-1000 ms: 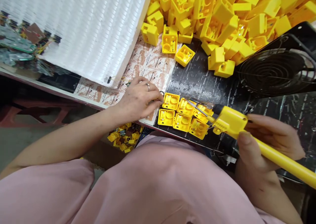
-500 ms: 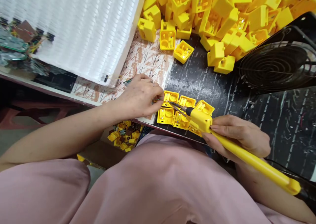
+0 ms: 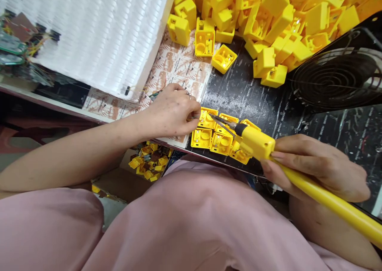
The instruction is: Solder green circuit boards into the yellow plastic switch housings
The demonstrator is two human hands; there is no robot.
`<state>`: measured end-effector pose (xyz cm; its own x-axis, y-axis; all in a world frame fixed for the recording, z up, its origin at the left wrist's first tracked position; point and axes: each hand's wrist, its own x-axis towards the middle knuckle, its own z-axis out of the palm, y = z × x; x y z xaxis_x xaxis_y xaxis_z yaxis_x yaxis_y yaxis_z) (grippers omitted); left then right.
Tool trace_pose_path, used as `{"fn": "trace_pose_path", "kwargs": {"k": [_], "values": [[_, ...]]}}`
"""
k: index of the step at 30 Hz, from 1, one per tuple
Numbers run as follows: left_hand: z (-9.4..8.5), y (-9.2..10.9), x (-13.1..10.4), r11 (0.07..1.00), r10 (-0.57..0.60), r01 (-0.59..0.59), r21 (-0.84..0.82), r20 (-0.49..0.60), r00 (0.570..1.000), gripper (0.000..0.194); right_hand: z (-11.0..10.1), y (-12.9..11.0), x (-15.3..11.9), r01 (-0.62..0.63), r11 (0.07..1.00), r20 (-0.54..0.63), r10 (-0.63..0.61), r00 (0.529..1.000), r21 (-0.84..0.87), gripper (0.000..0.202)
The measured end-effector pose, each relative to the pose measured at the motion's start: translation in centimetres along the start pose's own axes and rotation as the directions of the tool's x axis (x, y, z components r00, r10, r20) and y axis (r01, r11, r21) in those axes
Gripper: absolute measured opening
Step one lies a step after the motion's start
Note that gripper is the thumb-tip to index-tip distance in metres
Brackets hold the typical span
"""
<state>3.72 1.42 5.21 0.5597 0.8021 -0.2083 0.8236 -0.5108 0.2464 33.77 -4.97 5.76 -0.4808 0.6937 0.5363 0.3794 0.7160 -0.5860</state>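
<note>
My right hand is closed around the yellow handle of a soldering iron with a thin feed tube beside its tip. The metal tip hovers over a small yellow plastic housing in the back row, at its right part. My left hand is closed in a pinch at that housing's left edge, on what looks like a thin wire; its fingertips partly hide it. Several similar open housings stand in two rows along the table's front edge, some partly covered by the iron.
A heap of yellow housings fills the back right, beside a black fan. White foam lies at the left with circuit boards on it. Below the table edge, a box holds yellow parts.
The soldering iron in my right hand has drawn back to the right, its tip shifting away from my left fingertips. My left hand stays pinched at the housing; the view has shifted slightly.
</note>
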Motion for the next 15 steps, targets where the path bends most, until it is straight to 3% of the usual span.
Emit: {"fn": "trace_pose_path", "kwargs": {"k": [6,10,15], "values": [[-0.1,-0.1,0.2,0.999,0.033,-0.033,0.021,0.001,0.999,0.026,0.4,0.2,-0.9,-0.017,1.0,-0.09,0.018,0.996,0.02,0.016],[0.3,-0.1,-0.4,0.999,0.038,-0.037,0.034,-0.034,0.999,0.025,1.1,-0.8,-1.4,-0.194,0.981,-0.183,0.191,0.964,0.001,0.045],[1.5,-0.4,-2.5,1.0,-0.02,0.015,-0.026,-0.203,0.979,0.031,1.9,-1.2,-2.7,-0.31,0.951,-0.322,0.286,0.902,-0.023,0.061]]}}
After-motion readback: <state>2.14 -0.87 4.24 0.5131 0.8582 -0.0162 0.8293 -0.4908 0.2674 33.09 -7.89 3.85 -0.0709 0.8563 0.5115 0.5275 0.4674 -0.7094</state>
